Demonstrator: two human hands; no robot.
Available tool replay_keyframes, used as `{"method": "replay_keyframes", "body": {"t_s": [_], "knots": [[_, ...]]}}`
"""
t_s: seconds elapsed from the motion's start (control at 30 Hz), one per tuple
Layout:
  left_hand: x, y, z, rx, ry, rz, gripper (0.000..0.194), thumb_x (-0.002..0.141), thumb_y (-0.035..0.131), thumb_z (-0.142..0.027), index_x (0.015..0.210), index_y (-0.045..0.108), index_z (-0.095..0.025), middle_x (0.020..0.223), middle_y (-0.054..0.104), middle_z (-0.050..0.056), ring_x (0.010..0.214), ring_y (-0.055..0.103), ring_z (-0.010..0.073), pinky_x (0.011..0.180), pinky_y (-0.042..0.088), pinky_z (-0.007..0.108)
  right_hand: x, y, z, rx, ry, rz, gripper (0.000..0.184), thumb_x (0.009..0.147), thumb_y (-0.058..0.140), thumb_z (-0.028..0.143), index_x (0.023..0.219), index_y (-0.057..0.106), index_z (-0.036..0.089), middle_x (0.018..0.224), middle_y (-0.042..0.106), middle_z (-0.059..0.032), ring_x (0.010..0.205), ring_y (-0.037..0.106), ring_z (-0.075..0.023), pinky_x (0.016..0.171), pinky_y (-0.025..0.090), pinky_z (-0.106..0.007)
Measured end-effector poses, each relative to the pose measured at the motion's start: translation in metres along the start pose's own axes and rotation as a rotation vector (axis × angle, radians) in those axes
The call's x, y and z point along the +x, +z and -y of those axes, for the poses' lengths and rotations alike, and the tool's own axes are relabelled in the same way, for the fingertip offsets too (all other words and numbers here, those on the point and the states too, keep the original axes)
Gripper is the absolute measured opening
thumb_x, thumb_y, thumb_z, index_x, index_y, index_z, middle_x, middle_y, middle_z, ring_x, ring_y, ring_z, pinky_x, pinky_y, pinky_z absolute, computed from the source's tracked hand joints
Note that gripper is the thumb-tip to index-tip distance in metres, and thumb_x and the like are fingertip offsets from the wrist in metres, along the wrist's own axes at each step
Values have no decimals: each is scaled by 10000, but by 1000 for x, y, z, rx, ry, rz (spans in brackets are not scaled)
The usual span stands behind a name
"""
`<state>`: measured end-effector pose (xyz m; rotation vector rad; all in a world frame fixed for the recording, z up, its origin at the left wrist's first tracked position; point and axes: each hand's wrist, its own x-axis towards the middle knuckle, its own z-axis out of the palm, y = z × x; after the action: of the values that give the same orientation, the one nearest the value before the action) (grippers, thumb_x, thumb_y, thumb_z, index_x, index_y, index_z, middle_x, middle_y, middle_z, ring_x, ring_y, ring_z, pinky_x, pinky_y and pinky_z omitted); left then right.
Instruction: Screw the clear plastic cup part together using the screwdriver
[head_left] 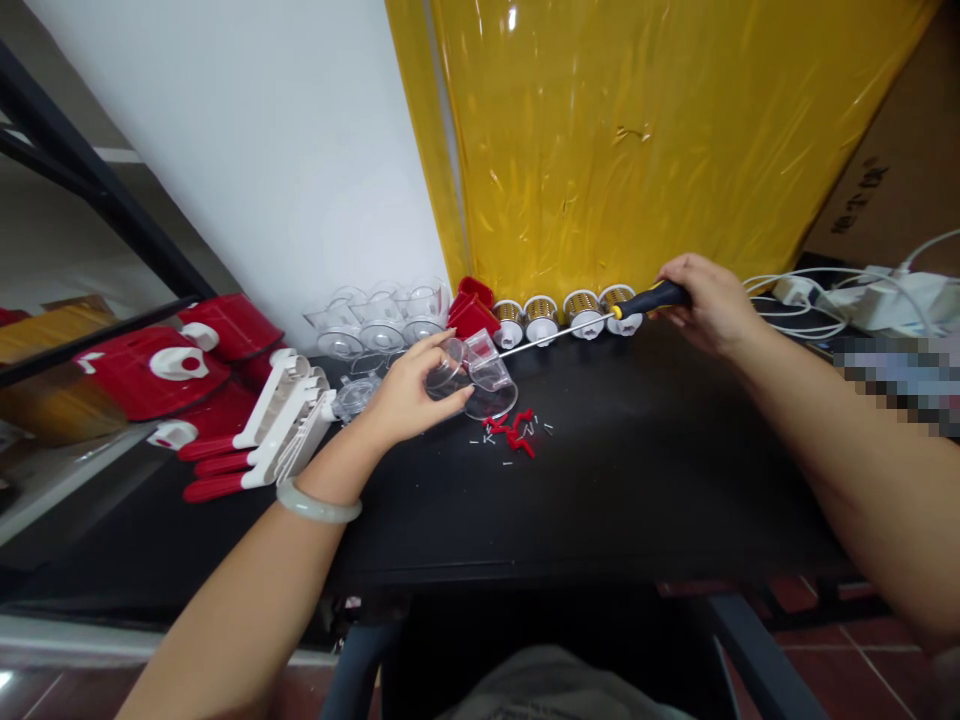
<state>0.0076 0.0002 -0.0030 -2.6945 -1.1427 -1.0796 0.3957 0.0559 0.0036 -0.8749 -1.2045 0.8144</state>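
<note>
The right hand (709, 300) grips a screwdriver (654, 298), its tip end at a clear plastic housing (489, 372) held in the left hand (405, 392) over the black tabletop (637, 490). The step appears to be screw-driving; the next move calls for axial alignment and firm support. Loose screws (548, 429) and red plastic parts (516, 438) lie nearby, grater drums (541, 320) beyond.
</note>
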Motion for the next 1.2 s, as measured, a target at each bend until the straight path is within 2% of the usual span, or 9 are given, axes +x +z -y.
{"method": "replay_keyframes", "body": {"t_s": [0.2,0.4,0.5,0.67,0.77,0.9,0.97,1.1,1.2], "knots": [[0,1,0,4,3,-5,213,812,708,-368,906,650,-185,1404,591,174,1291,587,319,1073,467,490,-6,2,7,218,-60,72,251,573,719,210,785,584,220,738,535,6,630,536,-124,514,467,-257],[1,0,-1,2,11,-9,217,811,710,-366,908,651,-181,1400,589,189,1290,588,319,1072,466,484,2,2,-3,-56,-48,-55,393,844,608,571,699,564,209,543,431,11,449,396,-113,389,251,-256],[1,0,-1,-3,1,-7,215,814,706,-370,899,647,-182,1386,598,188,1283,593,321,1068,471,483,3,3,-4,-16,-51,-70,267,762,729,400,717,543,214,583,452,26,467,401,-98,395,260,-233],[0,1,0,-6,4,-4,212,808,711,-369,901,645,-190,1393,596,172,1289,587,320,1074,466,489,-3,3,4,209,10,47,236,589,710,213,784,578,226,803,530,10,704,542,-134,520,480,-243],[0,1,1,4,7,-4,214,813,710,-366,907,644,-185,1396,591,182,1295,583,315,1072,468,480,-3,2,3,164,2,57,230,680,721,385,750,574,222,765,533,-5,673,539,-146,501,478,-259],[-1,1,1,1,8,-4,206,812,709,-361,903,643,-189,1398,592,177,1298,581,309,1083,458,478,2,1,-4,-67,-23,-14,451,801,637,645,691,547,217,521,359,34,423,347,-102,376,296,-246],[-1,1,1,3,1,-1,211,812,709,-369,906,643,-192,1400,591,170,1298,581,308,1083,459,478,2,2,-5,-85,-53,-44,372,774,718,536,709,536,219,546,384,37,429,352,-93,377,283,-236],[0,1,0,-7,-14,5,222,814,704,-386,909,644,-195,1400,592,164,1301,578,311,1085,461,481,-2,2,2,119,-39,7,172,696,692,269,771,543,229,755,517,1,647,518,-130,480,451,-228],[0,0,-1,-11,-26,6,227,806,707,-397,900,644,-200,1403,593,157,1298,580,316,1088,457,496,-4,2,6,151,-8,64,148,749,649,352,760,556,238,768,553,-12,703,548,-157,517,503,-253]]}}
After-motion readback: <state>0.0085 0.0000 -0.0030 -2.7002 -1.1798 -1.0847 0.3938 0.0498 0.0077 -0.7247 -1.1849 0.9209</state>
